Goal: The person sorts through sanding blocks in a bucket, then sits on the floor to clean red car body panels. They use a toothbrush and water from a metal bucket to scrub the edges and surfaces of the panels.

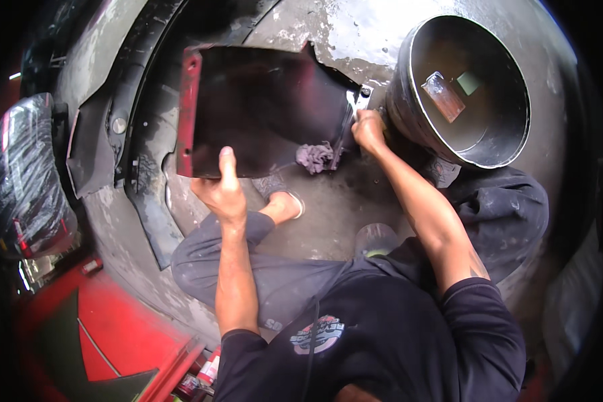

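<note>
Floor: wet, stained concrete floor (328,221), with puddles shining near the top and a red mat (107,335) at the lower left.
Person: crouched low, knees up, dark sleeves pushed back, forearms coming in from the lower edge.
Panel: a black plastic panel (261,107) with a red edge down its left side, held tilted above the floor in front of the knees.
Left hand: the left hand (222,191) holds the panel's lower edge, thumb up on the near face and fingers hidden behind it; a closed grip on the panel.
Right hand: the right hand (368,128) is curled tightly around the panel's right edge, near a small metal bracket (356,100).
Rag: a crumpled grey rag (315,157) lies just below the panel's lower right corner, between the two hands; I cannot tell whether it touches the panel.
Tub: a big round black tub (469,87) stands just right of the right hand, with a brown block and a pale green square in its bottom.
Other parts: long black trim pieces (141,134) lie on the floor to the left, and a plastic-wrapped seat (23,174) sits further left.
Doing it well: in my view the panel is broad and probably flexes, so both hands should stay well apart on opposite edges, gripping firmly since everything looks wet and keeping the bracket corner clear of the tub.
</note>
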`<control>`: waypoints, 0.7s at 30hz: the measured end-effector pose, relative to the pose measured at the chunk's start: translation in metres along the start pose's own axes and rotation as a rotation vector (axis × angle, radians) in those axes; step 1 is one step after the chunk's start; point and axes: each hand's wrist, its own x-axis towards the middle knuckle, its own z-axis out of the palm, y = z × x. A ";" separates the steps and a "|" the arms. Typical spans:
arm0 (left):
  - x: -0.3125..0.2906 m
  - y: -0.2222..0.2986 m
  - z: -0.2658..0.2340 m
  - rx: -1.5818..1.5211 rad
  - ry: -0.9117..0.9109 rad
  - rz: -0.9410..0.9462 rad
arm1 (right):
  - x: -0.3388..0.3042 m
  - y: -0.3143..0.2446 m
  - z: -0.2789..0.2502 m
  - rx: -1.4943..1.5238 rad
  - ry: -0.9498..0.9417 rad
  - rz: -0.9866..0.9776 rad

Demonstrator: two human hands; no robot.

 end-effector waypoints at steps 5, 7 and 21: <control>-0.037 0.026 0.020 0.289 -0.162 0.370 | -0.021 -0.005 0.035 -0.404 -0.229 -0.197; -0.040 0.037 0.029 0.202 -0.320 0.630 | 0.011 0.006 0.049 -0.449 -0.293 -0.188; -0.047 -0.008 0.002 0.886 -0.202 0.908 | 0.066 0.005 -0.004 -0.617 -0.250 -0.154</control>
